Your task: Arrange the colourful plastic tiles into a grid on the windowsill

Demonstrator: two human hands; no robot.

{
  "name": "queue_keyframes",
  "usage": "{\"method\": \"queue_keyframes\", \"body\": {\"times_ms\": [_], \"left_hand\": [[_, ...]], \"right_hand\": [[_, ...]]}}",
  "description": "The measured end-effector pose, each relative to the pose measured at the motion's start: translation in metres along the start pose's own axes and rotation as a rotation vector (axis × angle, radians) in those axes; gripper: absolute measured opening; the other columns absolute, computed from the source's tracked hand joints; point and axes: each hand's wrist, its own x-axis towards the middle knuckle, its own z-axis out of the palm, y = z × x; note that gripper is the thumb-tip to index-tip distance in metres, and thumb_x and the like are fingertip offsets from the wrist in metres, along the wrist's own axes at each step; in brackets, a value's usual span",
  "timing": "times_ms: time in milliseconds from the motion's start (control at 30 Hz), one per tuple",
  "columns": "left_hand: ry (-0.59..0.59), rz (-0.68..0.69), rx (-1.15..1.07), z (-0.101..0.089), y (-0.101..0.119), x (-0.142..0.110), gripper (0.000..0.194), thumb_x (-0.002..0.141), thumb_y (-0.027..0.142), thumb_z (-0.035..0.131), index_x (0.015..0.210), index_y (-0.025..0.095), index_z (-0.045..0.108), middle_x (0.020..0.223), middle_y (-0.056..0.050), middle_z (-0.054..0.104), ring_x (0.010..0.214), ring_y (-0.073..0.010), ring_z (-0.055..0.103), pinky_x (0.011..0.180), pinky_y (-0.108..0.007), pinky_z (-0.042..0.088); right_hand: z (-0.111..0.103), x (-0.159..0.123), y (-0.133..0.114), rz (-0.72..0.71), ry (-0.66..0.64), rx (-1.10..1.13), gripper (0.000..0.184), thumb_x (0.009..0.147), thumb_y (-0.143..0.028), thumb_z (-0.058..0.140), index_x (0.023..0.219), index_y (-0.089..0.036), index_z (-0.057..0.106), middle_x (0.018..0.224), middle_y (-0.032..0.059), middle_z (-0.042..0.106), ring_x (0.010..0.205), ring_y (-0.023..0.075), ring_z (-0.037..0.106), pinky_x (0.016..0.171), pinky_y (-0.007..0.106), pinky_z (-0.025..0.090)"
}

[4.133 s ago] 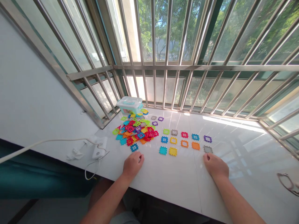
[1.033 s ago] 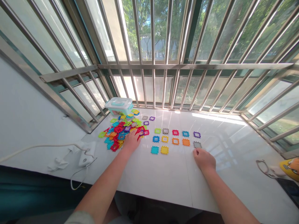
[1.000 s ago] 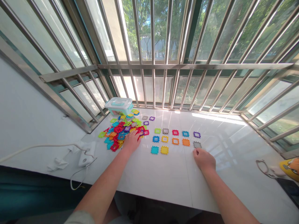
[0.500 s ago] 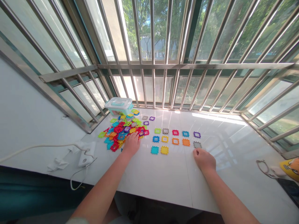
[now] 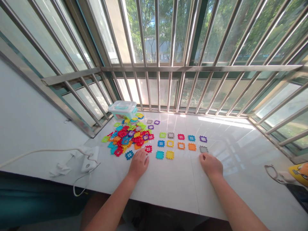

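Observation:
A red window-shaped building tile (image 5: pixel 148 149) lies at the fingertips of my left hand (image 5: pixel 139 163), whose fingers are bent and close together against its near left edge. Just left of that hand is a dark blue window tile (image 5: pixel 129 155). My right hand (image 5: pixel 211 164) rests on the table as a fist, right below a grey square tile (image 5: pixel 203 149), with nothing seen in it. Between my hands several tiles lie in loose rows, among them a yellow tile (image 5: pixel 169 155), a light blue tile (image 5: pixel 160 155) and an orange tile (image 5: pixel 192 147).
A heap of mixed coloured tiles (image 5: pixel 125 136) lies at the left, before a lidded clear plastic box (image 5: pixel 123 109). A white power strip (image 5: pixel 89 162) with cables is further left. Glasses (image 5: pixel 271 172) and a dark phone (image 5: pixel 298 195) lie at the right. Metal bars line the windows behind.
My left hand has come back from the heap towards me, and the red tile now lies apart from the heap at its fingers. The blue tile is uncovered. My right hand stays put.

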Motion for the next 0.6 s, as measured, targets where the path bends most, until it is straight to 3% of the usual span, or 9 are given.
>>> {"method": "queue_keyframes", "body": {"times_ms": [167, 333, 600], "left_hand": [[0.053, -0.145, 0.026, 0.000, -0.003, 0.002, 0.018, 0.102, 0.029, 0.050, 0.111, 0.024, 0.065, 0.115, -0.012, 0.071, 0.118, -0.0284, 0.065, 0.105, -0.044, 0.052], [0.037, -0.198, 0.035, 0.003, -0.005, 0.004, 0.026, 0.101, 0.033, 0.053, 0.120, 0.022, 0.067, 0.113, -0.012, 0.072, 0.111, -0.0261, 0.068, 0.098, -0.039, 0.054], [0.018, -0.431, 0.072, 0.010, -0.003, 0.017, 0.059, 0.091, 0.069, 0.065, 0.130, 0.025, 0.067, 0.122, -0.013, 0.074, 0.108, -0.0302, 0.071, 0.087, -0.038, 0.055]], "right_hand": [[0.001, 0.000, 0.001, -0.001, 0.015, 0.000, 0.046, 0.105, -0.041, 0.037, 0.084, -0.024, 0.073, 0.097, 0.0077, 0.075, 0.079, 0.0193, 0.063, 0.062, 0.028, 0.028], [0.001, 0.000, 0.001, -0.005, 0.014, -0.006, 0.046, 0.105, -0.043, 0.037, 0.084, -0.025, 0.074, 0.097, 0.0070, 0.075, 0.079, 0.0200, 0.063, 0.061, 0.030, 0.027], [0.000, 0.000, 0.000, 0.010, -0.007, -0.017, 0.046, 0.106, -0.043, 0.037, 0.089, -0.025, 0.077, 0.100, 0.0081, 0.076, 0.081, 0.0207, 0.064, 0.063, 0.028, 0.031]]}}
